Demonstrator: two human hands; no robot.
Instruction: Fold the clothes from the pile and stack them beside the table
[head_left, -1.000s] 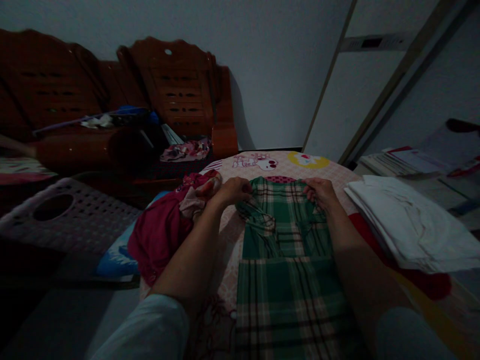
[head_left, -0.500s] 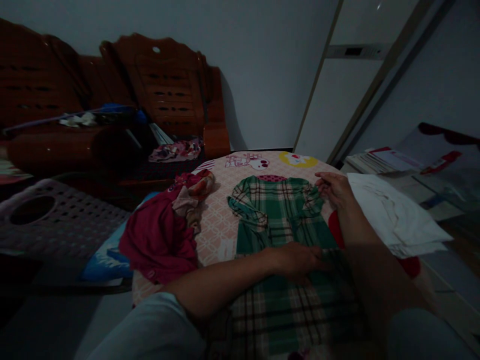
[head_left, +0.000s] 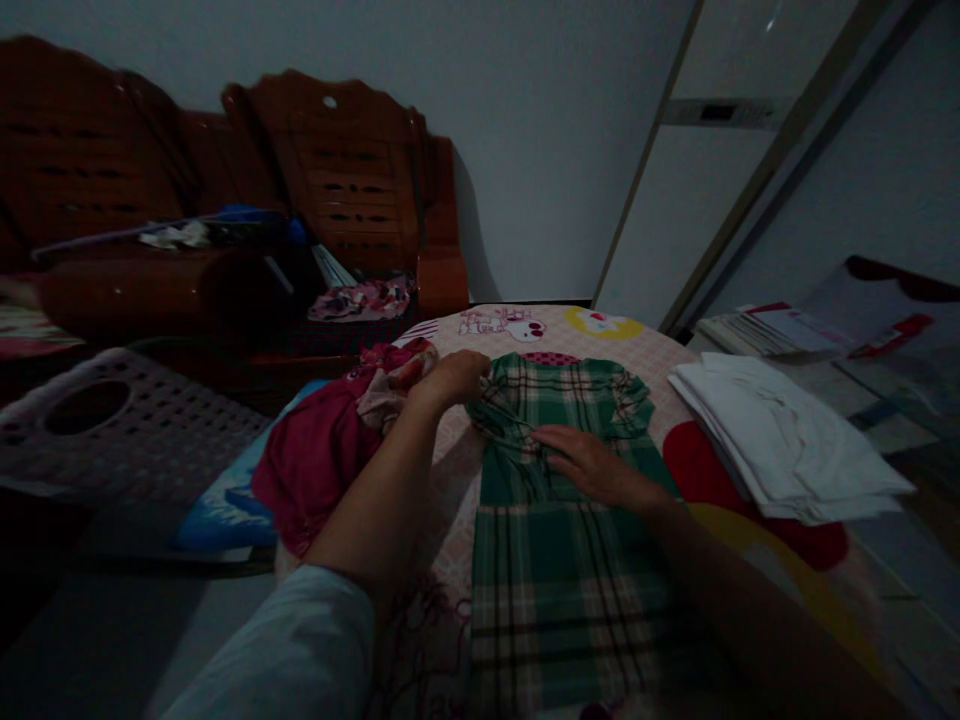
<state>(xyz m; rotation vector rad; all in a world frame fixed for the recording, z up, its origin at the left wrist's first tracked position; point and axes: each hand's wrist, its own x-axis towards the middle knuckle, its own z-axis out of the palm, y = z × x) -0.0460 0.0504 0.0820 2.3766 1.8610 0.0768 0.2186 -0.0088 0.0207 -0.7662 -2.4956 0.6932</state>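
Note:
A green plaid dress [head_left: 555,550] lies spread on the round table, its collar end away from me and its short sleeves turned inward. My left hand [head_left: 457,378] is at the left shoulder, its fingers closed on the edge of the left sleeve [head_left: 499,415]. Across the chest rests my right hand [head_left: 589,468], fingers stretched toward the end of that same sleeve and touching the fabric. The right sleeve [head_left: 630,400] lies folded over the bodice, with no hand on it.
Crumpled magenta clothing [head_left: 315,465] sits on the table's left side. Folded white cloth [head_left: 787,430] lies on the right edge of the patterned tablecloth [head_left: 450,480]. Beyond are a wooden sofa [head_left: 337,180], a woven basket [head_left: 150,420] and a stack of papers [head_left: 765,330].
My left hand has moved from the dress's middle up to its left shoulder. My right hand has left the right sleeve and come across to the chest. The view has shifted slightly.

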